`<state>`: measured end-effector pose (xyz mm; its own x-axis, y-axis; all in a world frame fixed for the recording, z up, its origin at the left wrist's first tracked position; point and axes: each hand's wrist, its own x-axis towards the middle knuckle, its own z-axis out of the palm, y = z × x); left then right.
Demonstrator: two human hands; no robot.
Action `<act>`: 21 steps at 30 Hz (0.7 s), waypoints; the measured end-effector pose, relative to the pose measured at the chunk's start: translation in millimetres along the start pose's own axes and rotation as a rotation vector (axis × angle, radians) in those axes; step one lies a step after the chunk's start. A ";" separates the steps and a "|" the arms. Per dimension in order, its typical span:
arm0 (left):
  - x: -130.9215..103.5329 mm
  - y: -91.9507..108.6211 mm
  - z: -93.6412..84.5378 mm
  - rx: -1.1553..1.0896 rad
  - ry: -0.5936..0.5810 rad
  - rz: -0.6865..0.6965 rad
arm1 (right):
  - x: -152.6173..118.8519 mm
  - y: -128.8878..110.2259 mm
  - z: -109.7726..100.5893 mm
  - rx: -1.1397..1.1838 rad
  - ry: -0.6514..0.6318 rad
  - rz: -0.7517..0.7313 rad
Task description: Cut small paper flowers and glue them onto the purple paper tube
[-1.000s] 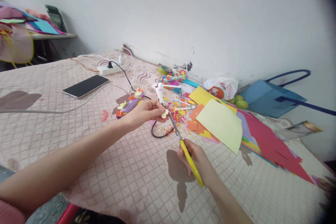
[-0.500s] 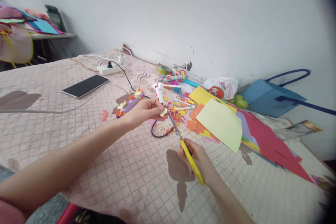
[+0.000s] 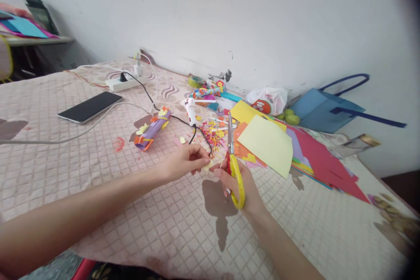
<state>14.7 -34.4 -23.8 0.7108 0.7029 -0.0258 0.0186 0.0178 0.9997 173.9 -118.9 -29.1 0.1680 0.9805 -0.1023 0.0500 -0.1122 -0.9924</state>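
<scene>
Centrally above the worktop [image 3: 141, 223], between its front and back edges, yellow-handled scissors [image 3: 233, 165] point toward the wall, gripped in a person's right hand [image 3: 252, 190]; the left hand [image 3: 186, 160] pinches a small pale-yellow paper piece [image 3: 208, 166] near the right fingertips.

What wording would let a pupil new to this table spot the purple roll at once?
On the patterned tablecloth, find the dark-screened phone. Right of it in the picture, past the white cable, lies a purple paper roll. It carries orange and yellow paper flowers; the other decorated roll, nearer the wall, is light blue.
</scene>
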 end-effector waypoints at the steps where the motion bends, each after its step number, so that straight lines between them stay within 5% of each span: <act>1: -1.3 -1.3 3.2 0.007 -0.017 0.000 | -0.9 -0.8 1.6 0.008 0.006 -0.001; 11: -3.7 -4.8 12.8 -0.052 -0.019 -0.002 | 0.5 4.8 2.4 -0.031 0.066 -0.024; 21: -12.4 -14.5 23.0 0.319 0.070 0.174 | 1.2 6.0 4.7 -0.095 0.119 -0.051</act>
<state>21.8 -59.8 -38.0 0.6734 0.7227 0.1557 0.1275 -0.3210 0.9385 169.7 -117.6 -35.4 0.2780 0.9598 -0.0380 0.1533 -0.0833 -0.9847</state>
